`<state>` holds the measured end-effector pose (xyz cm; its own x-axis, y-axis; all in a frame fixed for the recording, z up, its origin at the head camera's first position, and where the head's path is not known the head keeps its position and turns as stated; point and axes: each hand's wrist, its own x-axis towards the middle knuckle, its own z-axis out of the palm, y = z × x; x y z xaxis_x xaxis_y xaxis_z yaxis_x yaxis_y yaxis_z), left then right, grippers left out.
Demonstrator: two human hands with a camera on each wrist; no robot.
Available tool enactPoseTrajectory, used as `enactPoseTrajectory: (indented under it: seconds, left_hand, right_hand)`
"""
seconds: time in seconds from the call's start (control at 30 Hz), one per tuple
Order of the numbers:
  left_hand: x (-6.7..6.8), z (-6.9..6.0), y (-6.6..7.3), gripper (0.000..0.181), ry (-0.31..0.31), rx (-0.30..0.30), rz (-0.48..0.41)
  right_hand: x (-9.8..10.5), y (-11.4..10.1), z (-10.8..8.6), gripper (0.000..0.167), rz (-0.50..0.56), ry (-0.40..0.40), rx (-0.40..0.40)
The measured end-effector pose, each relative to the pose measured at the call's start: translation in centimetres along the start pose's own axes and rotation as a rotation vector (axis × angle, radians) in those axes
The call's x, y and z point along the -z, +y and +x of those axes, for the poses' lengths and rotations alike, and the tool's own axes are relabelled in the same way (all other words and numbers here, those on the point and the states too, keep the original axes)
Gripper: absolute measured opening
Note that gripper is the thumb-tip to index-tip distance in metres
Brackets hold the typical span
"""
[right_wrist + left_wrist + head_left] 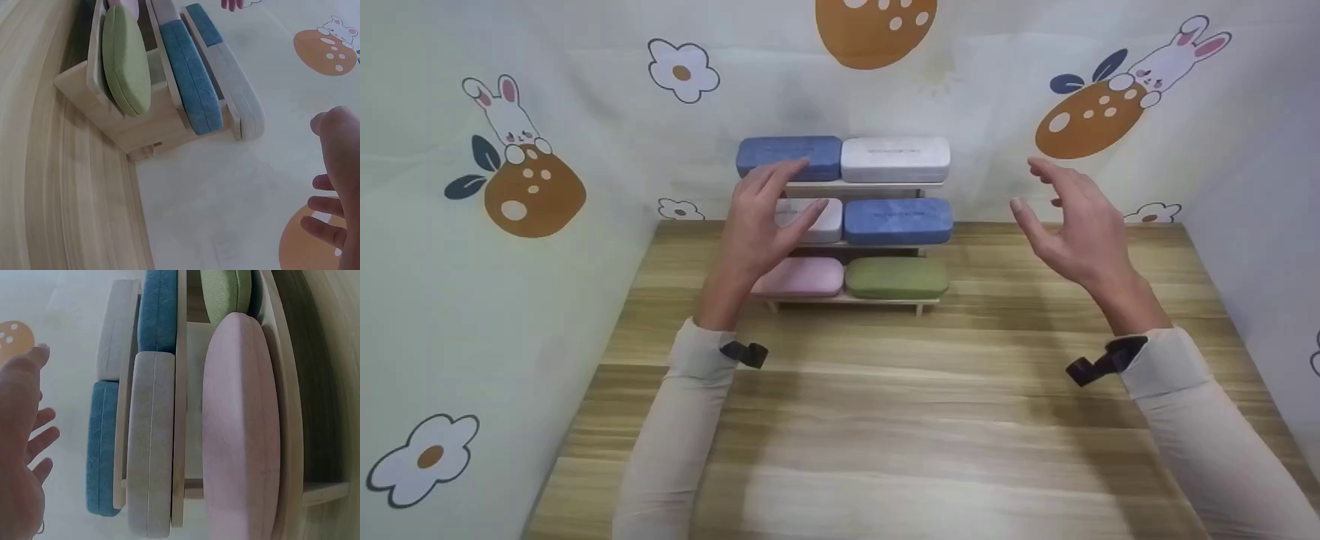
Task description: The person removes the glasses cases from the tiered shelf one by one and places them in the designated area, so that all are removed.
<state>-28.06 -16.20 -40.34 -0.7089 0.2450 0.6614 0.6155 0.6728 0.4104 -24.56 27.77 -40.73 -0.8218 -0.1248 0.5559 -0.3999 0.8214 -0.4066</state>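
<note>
Six cases (898, 223) on rack (855, 301): near left fingers (785, 172), farther from right fingers (1057, 173).

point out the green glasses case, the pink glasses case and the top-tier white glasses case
green glasses case (898, 278): head view, middle of its lid
pink glasses case (238, 430): left wrist view, middle of its long side
top-tier white glasses case (895, 159): head view, middle of its lid

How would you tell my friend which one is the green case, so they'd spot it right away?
On the wooden table, find the little three-level shelf. Look at its lowest level, on the right in the head view: that's the green case. It's the only green one, with a pink case beside it.
</note>
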Motion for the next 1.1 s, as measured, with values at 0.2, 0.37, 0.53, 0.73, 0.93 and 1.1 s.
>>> enactPoseTrajectory:
  seconds: [0.2,0.37,0.53,0.73,0.93,1.1]
  left_hand:
    - [0.8,-2.0,-0.6,0.05,0.01,0.0,-0.063]
    - [1.1,-4.1,-1.7,0.043,0.074,0.036,-0.122]
    - [1.0,-6.6,-3.1,0.04,0.135,0.139,-0.16]
    - [0.6,-9.3,-4.6,0.038,0.166,0.241,-0.173]
    - [-0.1,-11.0,-5.4,0.045,0.197,0.345,-0.208]
    - [-0.7,-12.0,-5.2,0.051,0.19,0.439,-0.258]
  right_hand:
    - [-0.7,0.0,-1.1,0.054,0.061,0.011,0.007]
    - [-1.5,0.1,-2.1,0.05,0.136,-0.018,0.019]
    - [-2.4,0.1,-3.1,0.048,0.196,-0.066,0.005]
    - [-3.7,-0.2,-4.1,0.044,0.258,-0.109,-0.037]
    - [-5.4,-0.5,-5.3,0.039,0.362,-0.139,-0.088]
    - [-7.2,-0.9,-6.8,0.04,0.437,-0.174,-0.144]
